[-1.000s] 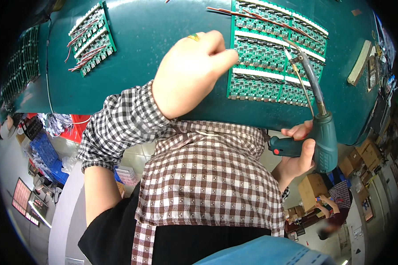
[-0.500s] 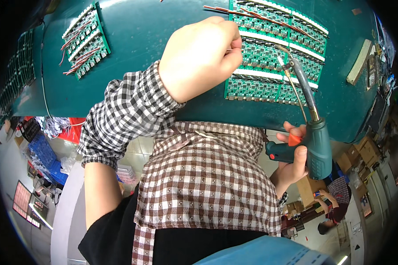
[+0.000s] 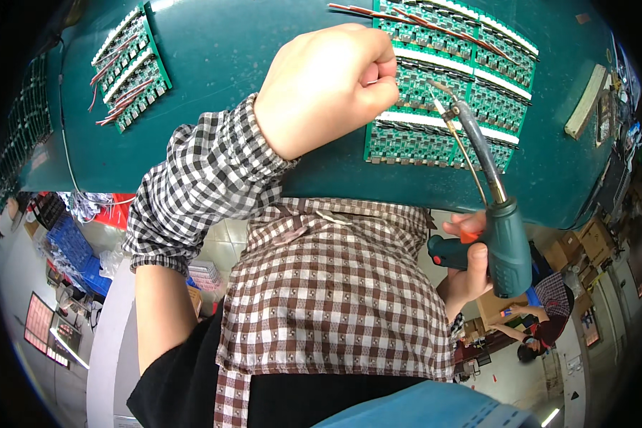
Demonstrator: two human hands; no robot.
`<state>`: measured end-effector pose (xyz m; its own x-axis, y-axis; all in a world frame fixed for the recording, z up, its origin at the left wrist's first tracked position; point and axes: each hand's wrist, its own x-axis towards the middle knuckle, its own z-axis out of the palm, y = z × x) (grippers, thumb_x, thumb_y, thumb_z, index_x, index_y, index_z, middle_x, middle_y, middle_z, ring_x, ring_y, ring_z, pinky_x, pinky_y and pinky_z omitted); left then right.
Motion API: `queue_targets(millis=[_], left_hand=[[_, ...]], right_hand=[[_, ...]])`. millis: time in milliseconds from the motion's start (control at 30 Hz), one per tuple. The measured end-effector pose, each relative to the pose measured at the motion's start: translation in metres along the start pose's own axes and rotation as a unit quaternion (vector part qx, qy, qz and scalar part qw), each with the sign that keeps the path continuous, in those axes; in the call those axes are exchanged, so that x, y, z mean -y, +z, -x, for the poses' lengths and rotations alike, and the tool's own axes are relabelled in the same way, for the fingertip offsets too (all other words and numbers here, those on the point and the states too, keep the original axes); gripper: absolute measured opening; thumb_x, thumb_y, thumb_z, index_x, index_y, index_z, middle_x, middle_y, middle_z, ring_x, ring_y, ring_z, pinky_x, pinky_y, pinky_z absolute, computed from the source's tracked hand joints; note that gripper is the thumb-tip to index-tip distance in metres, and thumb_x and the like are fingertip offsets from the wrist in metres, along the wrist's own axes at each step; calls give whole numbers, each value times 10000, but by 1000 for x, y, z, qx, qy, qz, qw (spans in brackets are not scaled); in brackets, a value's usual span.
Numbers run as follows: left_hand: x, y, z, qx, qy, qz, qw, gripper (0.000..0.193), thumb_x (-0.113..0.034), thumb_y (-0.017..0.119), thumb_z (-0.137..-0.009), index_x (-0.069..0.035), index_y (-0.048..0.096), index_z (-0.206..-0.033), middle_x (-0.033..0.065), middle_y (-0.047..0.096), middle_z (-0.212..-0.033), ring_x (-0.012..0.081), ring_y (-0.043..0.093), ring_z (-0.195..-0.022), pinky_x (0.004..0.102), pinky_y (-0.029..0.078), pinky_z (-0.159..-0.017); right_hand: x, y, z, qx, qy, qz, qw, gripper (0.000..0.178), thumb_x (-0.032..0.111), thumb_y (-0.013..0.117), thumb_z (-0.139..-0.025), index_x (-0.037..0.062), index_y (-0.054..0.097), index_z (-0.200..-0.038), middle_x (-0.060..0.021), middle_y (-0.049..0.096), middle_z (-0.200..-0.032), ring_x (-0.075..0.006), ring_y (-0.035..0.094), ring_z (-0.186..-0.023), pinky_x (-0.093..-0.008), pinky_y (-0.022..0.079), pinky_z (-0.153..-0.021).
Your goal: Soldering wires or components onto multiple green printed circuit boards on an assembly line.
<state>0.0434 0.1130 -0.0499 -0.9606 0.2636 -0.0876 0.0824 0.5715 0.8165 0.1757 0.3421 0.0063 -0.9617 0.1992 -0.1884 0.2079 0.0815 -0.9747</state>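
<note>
Two hands at a green bench: a soldering gun is held over a sheet of circuit boards

A person, seen from above, sits or stands at a dark green worktable (image 3: pixel 250 53). The right hand (image 3: pixel 471 264) is wrapped around the handle of a green soldering gun (image 3: pixel 510 246), its thumb and fingers closed on the grip beside an orange-red trigger (image 3: pixel 469 236). A metal barrel (image 3: pixel 478 143) runs up from the gun to a bent tip, with a thin brass-coloured tube (image 3: pixel 465 153) alongside. The tip is above the middle of a large green circuit-board panel (image 3: pixel 414 146); whether it touches cannot be told.

The left hand (image 3: pixel 324 93) is at the panel's left edge, back of the hand up, fingers curled in and thumb brought against the forefinger. Whether anything is pinched between them cannot be told.

The panel lies right of centre, crossed by white strips. Red, brown and white wires (image 3: pixel 446 33) lie across its upper part, some ends sticking out past its left edge. A smaller board panel (image 3: pixel 132 69), also with wires, lies well apart at left. A pale bar (image 3: pixel 586 102) lies on the right. Below are a black-and-white checked sleeve (image 3: pixel 203 175) and a brown checked apron (image 3: pixel 335 292).
</note>
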Motion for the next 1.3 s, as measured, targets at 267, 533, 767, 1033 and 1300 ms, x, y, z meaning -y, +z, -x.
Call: queue_targets(millis=[267,533,767,1033,1300], left_hand=[[1,1,-1,0,-10,12,1000,98,-111,647,-715,-48,604,-777,18,523,-656,102,498,-571,249,430,-541],[2,3,0,-20,2,22,1000,85,-98,639,-722,-47,601,-779,26,529,-668,112,503,-571,255,436,-544],[2,3,-1,-27,31,3,999,82,-87,631,-735,-37,592,-787,49,535,-682,130,516,-574,259,443,-549],[1,4,0,-35,28,6,999,89,-82,639,-738,-29,591,-791,49,532,-676,124,504,-564,257,437,-537],[3,4,0,-33,31,5,999,84,-79,637,-736,-28,593,-786,45,528,-668,118,498,-563,255,435,-537]], right_hand=[[3,3,-1,14,11,18,1000,398,209,613,-845,-131,520,-1030,-192,563,-873,-277,619,-772,-389,595,-646],[4,5,-3,19,8,27,999,372,201,627,-826,-121,541,-989,-194,566,-853,-280,620,-753,-389,591,-639],[5,7,-2,10,13,36,999,359,206,640,-817,-116,554,-951,-197,569,-850,-279,619,-738,-389,588,-630],[5,8,1,4,30,52,998,351,203,646,-816,-108,562,-956,-194,570,-861,-277,614,-771,-403,579,-665],[3,6,2,16,25,55,998,348,211,650,-819,-102,568,-949,-196,572,-879,-278,615,-770,-402,578,-669]])
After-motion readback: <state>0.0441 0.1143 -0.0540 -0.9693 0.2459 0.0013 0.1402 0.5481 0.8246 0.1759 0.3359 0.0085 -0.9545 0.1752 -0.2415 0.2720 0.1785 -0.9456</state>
